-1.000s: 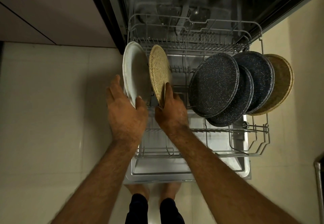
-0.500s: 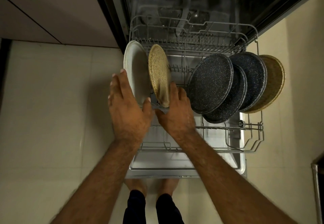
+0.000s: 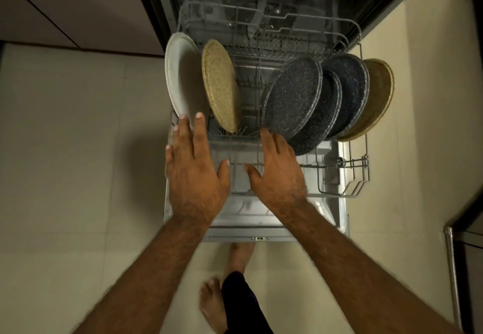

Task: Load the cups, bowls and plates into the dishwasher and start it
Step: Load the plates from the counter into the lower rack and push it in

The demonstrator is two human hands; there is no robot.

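I am drawing both hands back from the plates. Half a second ago my left hand (image 3: 194,171) was wrapping its thumb over the lower edge of the round white plate (image 3: 180,77). My right hand (image 3: 277,174) was curling round the bottom of the round tan speckled plate (image 3: 220,85). Now both hands are lying wide and flat, fingers straight and spread, holding nothing. My left fingertips (image 3: 200,117) are overlapping the white plate's lower rim, though I cannot tell whether they are touching it. My right hand is hovering over the front of the grey wire lower rack (image 3: 339,195), its longest finger just beside the front dark speckled round plate (image 3: 292,98).

The white and tan plates are standing on edge side by side at the rack's left. On the right, the front dark plate is leaning over a smaller dark speckled plate (image 3: 329,114). Behind them are a dark blue speckled plate (image 3: 349,82) and a brownish tan plate (image 3: 379,93). The rack is sitting pulled out over the open steel dishwasher door (image 3: 337,213). My bare feet (image 3: 211,302) are standing on the pale tiled floor (image 3: 78,150).
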